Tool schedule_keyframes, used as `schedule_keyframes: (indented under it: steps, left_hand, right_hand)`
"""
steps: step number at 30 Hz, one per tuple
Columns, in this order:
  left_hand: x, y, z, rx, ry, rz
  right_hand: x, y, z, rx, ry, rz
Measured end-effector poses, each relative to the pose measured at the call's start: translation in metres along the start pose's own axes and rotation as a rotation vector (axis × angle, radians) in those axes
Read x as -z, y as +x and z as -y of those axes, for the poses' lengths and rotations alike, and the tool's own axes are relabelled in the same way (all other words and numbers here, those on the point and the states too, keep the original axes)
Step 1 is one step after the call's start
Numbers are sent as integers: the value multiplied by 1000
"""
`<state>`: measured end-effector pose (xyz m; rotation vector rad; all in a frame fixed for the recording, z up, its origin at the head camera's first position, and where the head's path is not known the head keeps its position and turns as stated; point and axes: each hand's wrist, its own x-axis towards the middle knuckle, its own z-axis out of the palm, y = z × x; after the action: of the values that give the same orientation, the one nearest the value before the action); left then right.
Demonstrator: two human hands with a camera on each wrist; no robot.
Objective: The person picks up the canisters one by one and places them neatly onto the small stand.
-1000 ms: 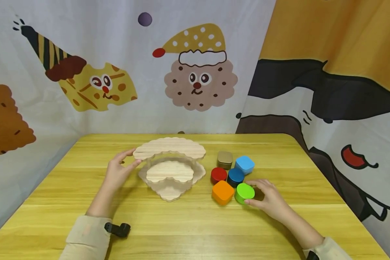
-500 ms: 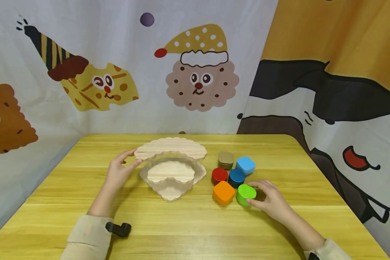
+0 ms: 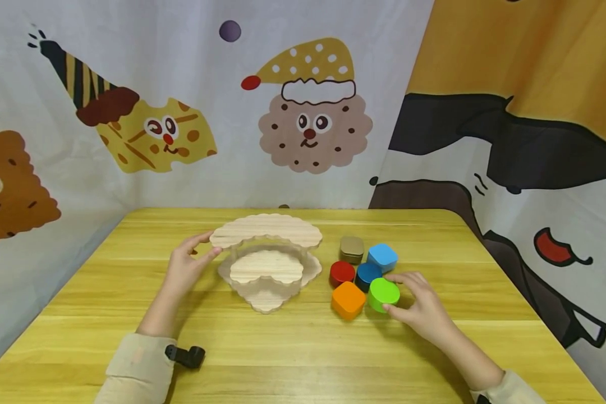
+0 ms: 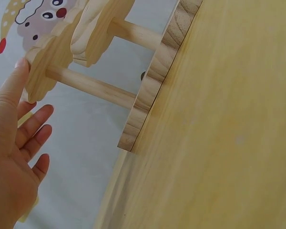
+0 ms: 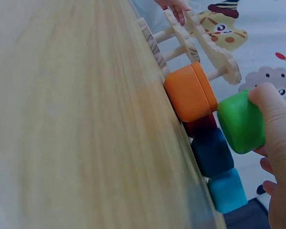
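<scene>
A three-tier wooden stand [image 3: 265, 266] with scalloped shelves on round posts stands left of centre on the table. My left hand [image 3: 186, 268] pinches the left end of its top shelf [image 4: 40, 76] between thumb and index finger; the other fingers are loosely bent. My right hand [image 3: 423, 303] grips a small lime-green box [image 3: 384, 294] by its sides, thumb nearest me. In the right wrist view the green box [image 5: 240, 121] is raised off the table, beside the orange box [image 5: 188, 93].
Near the green box stand small lidded boxes: orange [image 3: 348, 300], red [image 3: 342, 273], dark blue [image 3: 368, 276], light blue [image 3: 382, 257] and tan [image 3: 352, 249]. They cluster right of the stand on the wooden table [image 3: 293, 359]. A printed curtain [image 3: 182, 56] hangs behind.
My right hand has lifted the green box slightly off the table. The left hand keeps its hold on the stand, which has not moved.
</scene>
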<state>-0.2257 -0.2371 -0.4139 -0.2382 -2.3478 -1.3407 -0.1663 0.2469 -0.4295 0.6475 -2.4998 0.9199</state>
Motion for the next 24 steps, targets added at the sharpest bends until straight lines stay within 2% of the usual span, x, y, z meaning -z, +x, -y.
schedule_keyframes:
  steps: [11, 24]
  left_hand:
    - [0, -1, -2, 9, 4, 6]
    - [0, -2, -6, 18, -23, 10]
  right_hand:
    - [1, 17, 19, 21, 37, -62]
    - [-6, 47, 48, 99, 68, -98]
